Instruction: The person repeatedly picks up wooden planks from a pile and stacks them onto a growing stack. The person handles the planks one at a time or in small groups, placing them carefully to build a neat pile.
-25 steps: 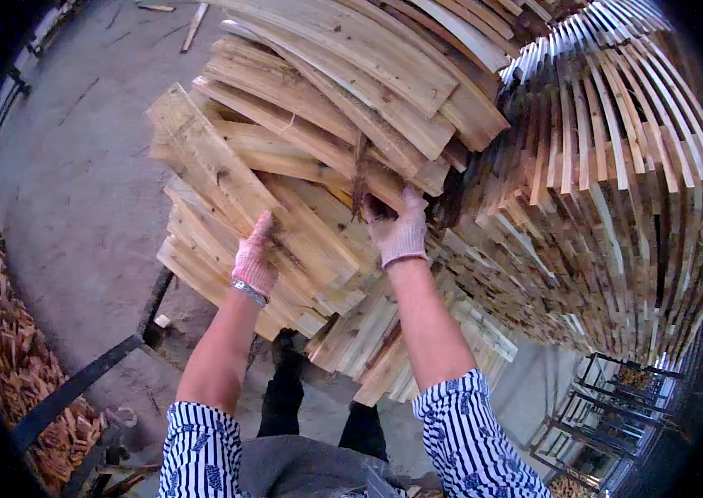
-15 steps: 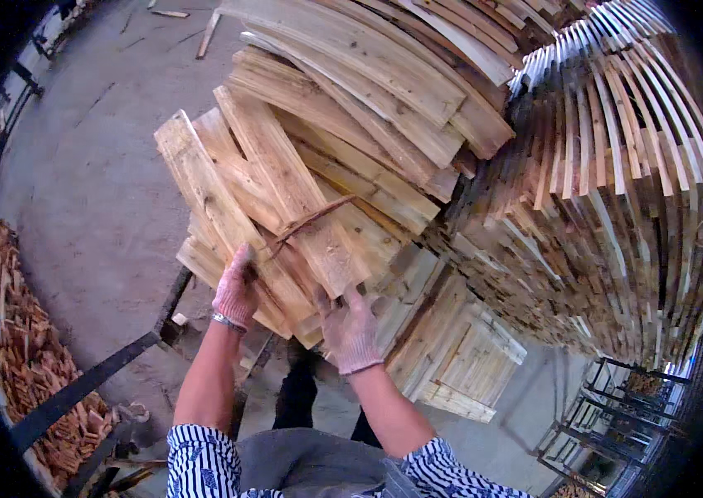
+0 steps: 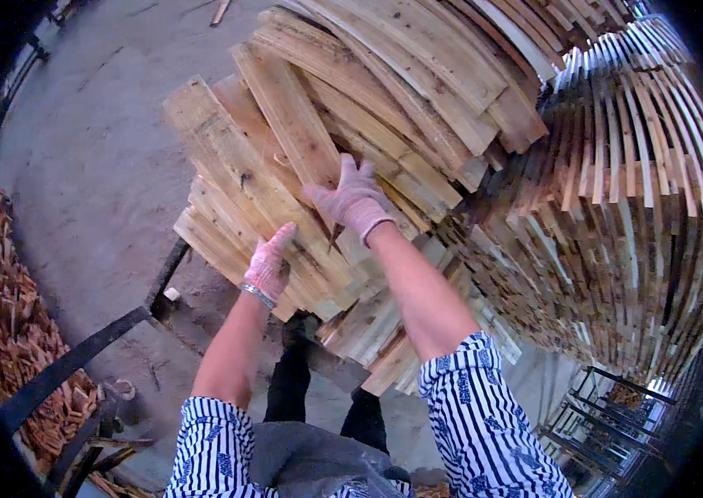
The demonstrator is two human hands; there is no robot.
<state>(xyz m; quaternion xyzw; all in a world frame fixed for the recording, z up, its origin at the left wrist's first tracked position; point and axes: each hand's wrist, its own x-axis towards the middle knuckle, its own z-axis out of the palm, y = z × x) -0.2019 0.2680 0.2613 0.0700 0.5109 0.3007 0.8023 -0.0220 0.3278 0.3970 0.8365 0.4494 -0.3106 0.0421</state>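
Observation:
My left hand (image 3: 269,264), in a pale pinkish knit glove, is at the left edge of a knotty wooden board (image 3: 235,158). Its thumb lies on top and the other fingers curl down by the edge, partly hidden. My right hand (image 3: 355,199), gloved alike, is closed over the near end of another board (image 3: 281,108). From under it pokes the pointed end of a thin dark bark strip (image 3: 335,238), which it grips; most of the strip is covered. Both boards lie on an uneven pile of rough planks (image 3: 227,249) in front of me.
Longer planks (image 3: 418,66) lie at the far side. A tall stack of boards (image 3: 567,232) rises on the right. Dark metal bars (image 3: 77,357) stand at left, beside a heap of wood scraps (image 3: 19,324). Metal racks (image 3: 608,415) are at lower right on the concrete floor.
My right hand has moved from the board's near end up onto its top and closed on the bark strip. My left hand has shifted right along the boards. The view has moved slightly.

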